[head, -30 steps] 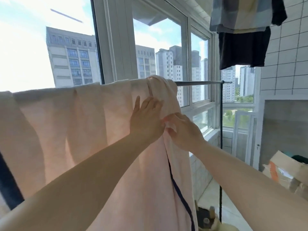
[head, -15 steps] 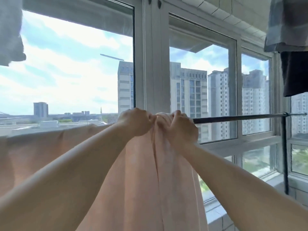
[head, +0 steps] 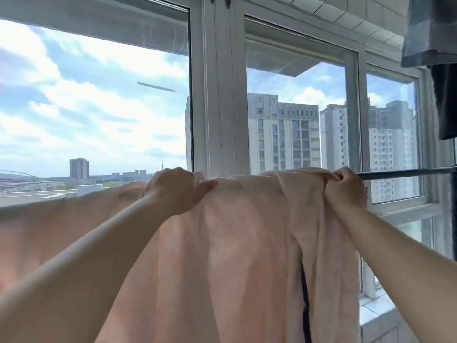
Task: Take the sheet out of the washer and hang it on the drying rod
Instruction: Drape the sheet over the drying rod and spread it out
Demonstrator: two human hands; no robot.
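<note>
1. Forearms reach up from the bottom of the view toward the drying rod (head: 405, 173), the landmark for everything below.
2. Peach sheet (head: 235, 256) hangs over that rod, draping down toward the person, with a dark blue trim line showing low on the right fold.
3. Left hand (head: 173, 191) grips the sheet's top fold at the rod, fingers curled over the cloth and thumb pointing right along it.
4. Right hand (head: 346, 186) pinches a bunched edge of the sheet further right, just where the bare rod begins.
5. Bare rod runs on to the right of the sheet toward a dark upright post.
6. Window frame (head: 217, 95) stands just behind the rod, with tower blocks well beyond the glass.
7. Dark garments (head: 442, 70) hang above the rod's right end.
8. Likely risk: the right part stays bunched in thick folds, so it would dry poorly unless spread along the bare rod.
9. Pulling sideways too hard could drag more cloth to one side, and the uneven weight might slide the sheet off.
</note>
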